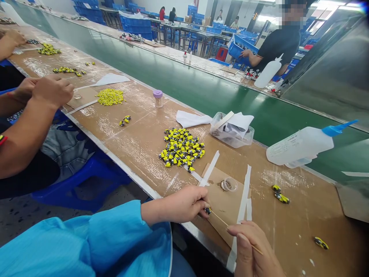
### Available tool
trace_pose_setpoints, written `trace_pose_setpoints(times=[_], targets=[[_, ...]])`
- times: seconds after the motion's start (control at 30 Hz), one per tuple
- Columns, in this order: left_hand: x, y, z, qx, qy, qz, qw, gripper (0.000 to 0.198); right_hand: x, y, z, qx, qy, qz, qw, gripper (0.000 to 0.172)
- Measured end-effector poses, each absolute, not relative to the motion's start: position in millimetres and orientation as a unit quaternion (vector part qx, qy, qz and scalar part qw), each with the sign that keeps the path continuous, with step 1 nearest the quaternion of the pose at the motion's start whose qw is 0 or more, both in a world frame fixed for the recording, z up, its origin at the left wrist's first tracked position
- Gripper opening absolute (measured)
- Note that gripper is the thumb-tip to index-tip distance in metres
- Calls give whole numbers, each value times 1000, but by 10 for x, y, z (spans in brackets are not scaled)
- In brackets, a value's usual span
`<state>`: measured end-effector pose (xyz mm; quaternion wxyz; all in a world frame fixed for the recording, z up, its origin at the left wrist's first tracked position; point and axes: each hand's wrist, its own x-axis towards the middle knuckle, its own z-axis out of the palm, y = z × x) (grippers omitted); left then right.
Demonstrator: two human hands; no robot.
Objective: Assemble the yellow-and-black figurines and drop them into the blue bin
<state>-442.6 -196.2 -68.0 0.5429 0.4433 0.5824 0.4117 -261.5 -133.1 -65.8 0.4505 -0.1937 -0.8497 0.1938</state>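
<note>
My left hand (pixel 184 204) is closed in a pinch on a small yellow and black part (pixel 207 210) at the near edge of the brown workbench (pixel 138 142). My right hand (pixel 253 248) is closed on a thin wooden stick (pixel 223 222) whose tip reaches toward that part. Both hands hover over a cardboard square (pixel 221 204) framed by white tape strips (pixel 245 192). A small clear dish (pixel 228 184) sits on the cardboard. A pile of yellow and black parts (pixel 181 147) lies just beyond my left hand.
Finished parts (pixel 280 194) and one more part (pixel 321 242) lie to the right. A squeeze bottle with a blue nozzle (pixel 302 144), a clear tub of wipes (pixel 232 130) and a purple-capped vial (pixel 157 98) stand further back. A co-worker's arms (pixel 37 111) work at left; a green conveyor (pixel 201 88) runs behind.
</note>
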Motion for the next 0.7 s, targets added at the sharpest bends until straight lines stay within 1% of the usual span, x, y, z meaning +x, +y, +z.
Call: trace_pose_setpoints(times=[0.13, 0.23, 0.4, 0.57, 0.7], targets=[[-4430, -1968, -688, 450, 580, 414, 538, 12, -2619, -1358, -674, -198, -844, 202, 457, 18], [-4431, -1966, -683, 452, 583, 410, 536, 12, -2619, -1354, -687, -213, -846, 206, 443, 17], [-4436, -1964, -656, 448, 580, 412, 542, 12, -2616, -1307, -711, -168, -861, 188, 442, 17], [-4431, -1968, -628, 446, 586, 403, 544, 12, -2623, -1320, -716, -198, -850, 198, 446, 19], [-4431, -1967, -645, 446, 588, 401, 542, 12, -2608, -1321, -745, -182, -855, 180, 450, 18]])
